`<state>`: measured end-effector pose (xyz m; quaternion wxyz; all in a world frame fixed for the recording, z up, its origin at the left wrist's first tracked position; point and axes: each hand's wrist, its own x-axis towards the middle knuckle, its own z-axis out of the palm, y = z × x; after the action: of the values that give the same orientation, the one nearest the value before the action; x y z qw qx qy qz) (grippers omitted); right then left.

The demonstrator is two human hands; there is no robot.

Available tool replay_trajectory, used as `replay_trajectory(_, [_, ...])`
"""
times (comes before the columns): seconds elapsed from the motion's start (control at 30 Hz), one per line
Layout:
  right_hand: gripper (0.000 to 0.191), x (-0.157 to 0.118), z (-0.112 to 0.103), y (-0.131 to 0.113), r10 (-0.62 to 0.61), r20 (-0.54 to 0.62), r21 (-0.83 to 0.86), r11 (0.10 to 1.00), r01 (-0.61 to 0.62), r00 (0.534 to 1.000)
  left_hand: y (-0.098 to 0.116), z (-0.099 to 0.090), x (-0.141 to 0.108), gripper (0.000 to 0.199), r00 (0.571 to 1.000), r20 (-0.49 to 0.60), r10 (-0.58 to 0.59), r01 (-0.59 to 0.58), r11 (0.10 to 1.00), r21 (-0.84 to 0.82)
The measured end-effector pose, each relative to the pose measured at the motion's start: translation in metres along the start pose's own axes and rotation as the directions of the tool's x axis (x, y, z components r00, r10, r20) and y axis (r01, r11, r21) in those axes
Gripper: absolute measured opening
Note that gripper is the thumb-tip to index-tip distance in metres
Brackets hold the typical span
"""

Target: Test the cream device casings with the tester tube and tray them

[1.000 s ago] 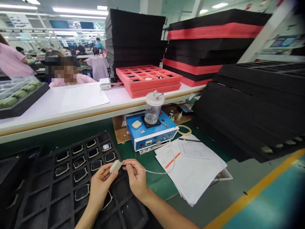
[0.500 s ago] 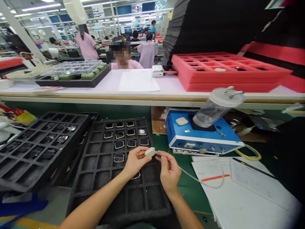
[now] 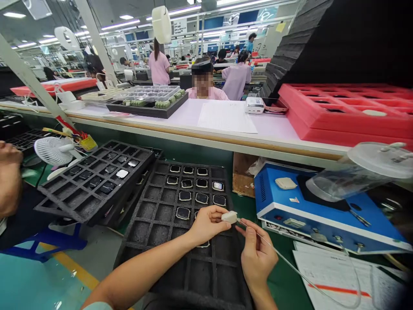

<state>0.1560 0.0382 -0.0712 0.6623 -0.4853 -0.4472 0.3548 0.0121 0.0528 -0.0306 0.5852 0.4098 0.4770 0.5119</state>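
Note:
My left hand (image 3: 206, 226) pinches a small cream watch case (image 3: 229, 217) between thumb and fingers, above the black foam tray (image 3: 196, 275). Just right of the case, my right hand (image 3: 259, 256) grips the end of a thin clear tube (image 3: 285, 257). Its slim tip points at the side of the case; whether they touch I cannot tell. Several square watches with dark screens, such as this watch (image 3: 183, 213), lie in the tray's compartments. One watch (image 3: 218, 186) has a lit screen. Part of the tray is hidden under my left forearm.
A blue machine (image 3: 267, 196) with a clear chamber (image 3: 332, 183) stands at right, above papers (image 3: 342, 275). Another black tray (image 3: 69, 193) of watches lies left, near a white fan (image 3: 54, 150). A shelf (image 3: 180, 125) runs across, bearing red foam trays (image 3: 335, 127). Another person's hand (image 3: 9, 159) shows far left.
The view has swung left, so the scene sits further right and the fan and another person's arm now show. Both hands keep their holds on the watch case and tube.

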Motion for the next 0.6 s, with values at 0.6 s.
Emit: replay_trajectory(0.6, [0.029,0.011,0.008,-0.004,-0.062,-0.002,0.043,0.997,0.062,0.998,0.011,0.001,0.005,0.046,1.0,-0.012,-0.007,0.008,0.999,0.031])
